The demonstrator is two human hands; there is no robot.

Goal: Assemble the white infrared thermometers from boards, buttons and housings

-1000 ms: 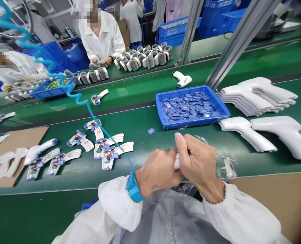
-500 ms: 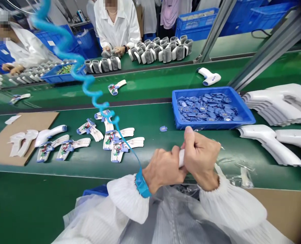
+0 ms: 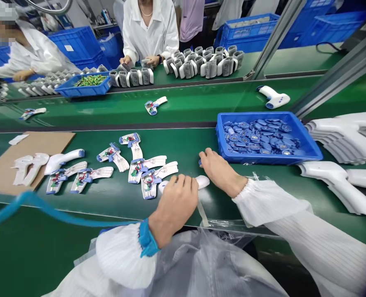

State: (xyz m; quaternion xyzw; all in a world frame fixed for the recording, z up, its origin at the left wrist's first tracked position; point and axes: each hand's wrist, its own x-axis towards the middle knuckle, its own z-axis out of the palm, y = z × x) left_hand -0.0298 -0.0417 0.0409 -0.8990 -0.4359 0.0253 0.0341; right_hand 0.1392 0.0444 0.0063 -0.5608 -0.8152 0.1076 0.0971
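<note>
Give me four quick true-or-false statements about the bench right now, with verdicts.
The blue wrist strap sits on the left wrist: true.
The right hand grips a screwdriver: false, it lies on the green belt beside the blue tray.
The left hand rests on a white plastic housing: true.
That tray holds green parts: false, it holds small blue parts.
</note>
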